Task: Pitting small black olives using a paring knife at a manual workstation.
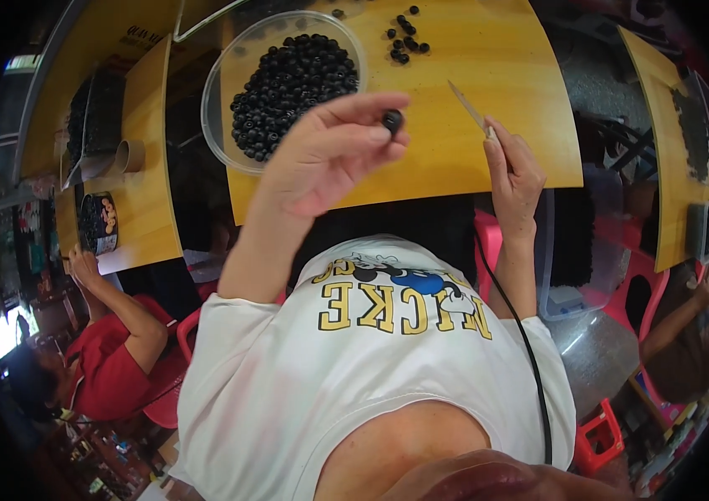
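The left hand pinches a single black bead between thumb and fingertips, raised over the yellow tabletop. At its 11 o'clock stands a clear plastic bowl full of black beads. At 3 o'clock the right hand grips a thin pointed stick; loose beads lie at 1 o'clock.

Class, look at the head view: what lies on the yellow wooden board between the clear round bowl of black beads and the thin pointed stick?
The left hand, pinching one black bead; beyond it, bare board up to the stick.
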The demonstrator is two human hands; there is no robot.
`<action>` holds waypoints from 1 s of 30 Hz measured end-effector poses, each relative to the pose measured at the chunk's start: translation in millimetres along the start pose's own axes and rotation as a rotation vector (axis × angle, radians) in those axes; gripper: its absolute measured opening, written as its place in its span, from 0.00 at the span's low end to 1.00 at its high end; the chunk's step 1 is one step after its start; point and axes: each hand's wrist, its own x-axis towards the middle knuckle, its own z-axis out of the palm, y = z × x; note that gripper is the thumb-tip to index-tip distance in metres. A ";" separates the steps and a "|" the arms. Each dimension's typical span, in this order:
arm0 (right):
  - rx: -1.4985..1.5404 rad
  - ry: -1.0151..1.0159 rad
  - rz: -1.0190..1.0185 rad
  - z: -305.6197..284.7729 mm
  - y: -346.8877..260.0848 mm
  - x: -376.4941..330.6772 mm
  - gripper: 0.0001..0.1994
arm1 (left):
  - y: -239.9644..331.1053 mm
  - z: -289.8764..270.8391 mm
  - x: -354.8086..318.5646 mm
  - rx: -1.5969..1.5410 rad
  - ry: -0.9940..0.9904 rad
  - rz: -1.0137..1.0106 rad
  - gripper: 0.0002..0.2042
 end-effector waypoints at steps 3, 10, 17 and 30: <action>0.011 -0.010 -0.044 -5.3 -12.7 1.2 0.11 | -33.1 -4.6 10.8 -0.196 -0.010 -0.145 0.18; 0.031 -0.039 -0.150 -14.5 -30.0 -4.1 0.15 | -64.1 -23.0 24.3 -0.256 0.005 -0.134 0.13; -0.098 -0.097 -0.437 -8.9 -36.5 -7.4 0.23 | -67.9 -29.0 22.5 -0.244 0.000 -0.089 0.12; -0.217 -0.087 -0.416 -4.3 -30.6 -6.4 0.22 | -67.1 -37.9 25.3 -0.219 -0.081 -0.078 0.11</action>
